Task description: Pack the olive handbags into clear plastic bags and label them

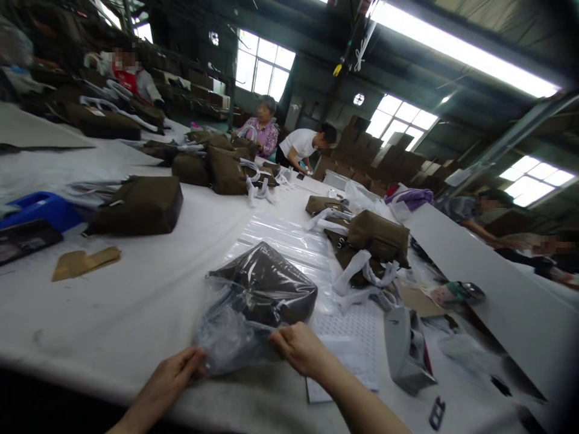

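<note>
The left hand (181,369) and right hand (298,346), two in all, pinch the near edge of one clear plastic cover (226,343). One dark bag (266,274) lies inside it, just beyond the fingers; one white box (398,346) stands to their right.

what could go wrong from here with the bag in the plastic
The clear plastic bag might tear where the left hand and right hand pinch it, since it looks thin. The dark brown bag inside could snag its creased film. The flat plastic sleeves just beyond could slide if bumped.
</note>
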The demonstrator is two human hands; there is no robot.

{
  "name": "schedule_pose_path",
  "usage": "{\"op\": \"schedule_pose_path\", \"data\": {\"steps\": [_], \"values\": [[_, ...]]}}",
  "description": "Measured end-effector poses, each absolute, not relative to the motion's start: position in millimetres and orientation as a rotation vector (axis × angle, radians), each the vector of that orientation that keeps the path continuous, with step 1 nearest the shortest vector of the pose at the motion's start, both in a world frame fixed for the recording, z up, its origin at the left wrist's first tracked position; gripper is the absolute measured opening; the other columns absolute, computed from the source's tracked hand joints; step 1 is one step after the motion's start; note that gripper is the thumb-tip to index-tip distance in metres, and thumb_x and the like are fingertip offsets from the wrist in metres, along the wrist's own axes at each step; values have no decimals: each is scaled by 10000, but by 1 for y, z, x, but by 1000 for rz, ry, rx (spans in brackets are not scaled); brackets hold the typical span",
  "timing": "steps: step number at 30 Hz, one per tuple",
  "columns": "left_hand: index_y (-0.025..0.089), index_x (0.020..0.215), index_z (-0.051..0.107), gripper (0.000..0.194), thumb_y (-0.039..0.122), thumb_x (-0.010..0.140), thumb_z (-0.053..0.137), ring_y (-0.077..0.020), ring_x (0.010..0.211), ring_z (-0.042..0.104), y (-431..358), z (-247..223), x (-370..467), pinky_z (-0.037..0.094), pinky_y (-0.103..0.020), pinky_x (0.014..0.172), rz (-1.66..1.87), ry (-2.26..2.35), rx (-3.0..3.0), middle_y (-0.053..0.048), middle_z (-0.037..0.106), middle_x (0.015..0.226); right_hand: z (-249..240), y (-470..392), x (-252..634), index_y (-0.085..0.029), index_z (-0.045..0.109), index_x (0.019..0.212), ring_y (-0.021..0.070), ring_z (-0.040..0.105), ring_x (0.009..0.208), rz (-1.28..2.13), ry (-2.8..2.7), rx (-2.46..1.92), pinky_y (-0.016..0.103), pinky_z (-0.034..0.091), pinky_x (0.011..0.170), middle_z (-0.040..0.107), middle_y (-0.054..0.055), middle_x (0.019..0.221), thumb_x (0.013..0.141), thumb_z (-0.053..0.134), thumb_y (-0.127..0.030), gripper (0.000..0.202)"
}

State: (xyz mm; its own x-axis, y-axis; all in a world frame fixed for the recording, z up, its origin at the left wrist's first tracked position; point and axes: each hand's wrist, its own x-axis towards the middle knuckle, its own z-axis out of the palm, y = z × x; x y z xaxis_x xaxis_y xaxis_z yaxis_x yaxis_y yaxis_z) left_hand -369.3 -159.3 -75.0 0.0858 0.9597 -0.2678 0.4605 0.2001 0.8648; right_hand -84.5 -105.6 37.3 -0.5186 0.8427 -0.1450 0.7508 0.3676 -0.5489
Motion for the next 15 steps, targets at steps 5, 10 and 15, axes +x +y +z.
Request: {"op": "schedule_pose_path", "data": {"steps": [5,10,15], "values": [[206,779,627,449,552,846,348,-183,690,599,-167,-75,-380,439,-234,661,652,1493,1371,5,663,694,35,-109,-125,-202,627,909,208,550,818,479,-2351,-1448,302,396,738,635,48,819,757,618,-274,169],[192,731,600,432,525,864,360,-169,687,586,-168,-86,-384,421,-229,649,699,1389,1351,-1,648,694,46,-89,-154,-205,626,717,156,525,731,629,-2259,-1353,289,373,758,638,-1,711,805,575,-255,113],[204,957,610,322,473,812,509,-178,753,628,-163,-96,-416,481,-240,703,698,1152,1283,-1,680,804,40,-53,-168,-211,634,699,168,530,767,552,-2308,-1521,274,362,729,650,0,702,773,567,-208,99]]}}
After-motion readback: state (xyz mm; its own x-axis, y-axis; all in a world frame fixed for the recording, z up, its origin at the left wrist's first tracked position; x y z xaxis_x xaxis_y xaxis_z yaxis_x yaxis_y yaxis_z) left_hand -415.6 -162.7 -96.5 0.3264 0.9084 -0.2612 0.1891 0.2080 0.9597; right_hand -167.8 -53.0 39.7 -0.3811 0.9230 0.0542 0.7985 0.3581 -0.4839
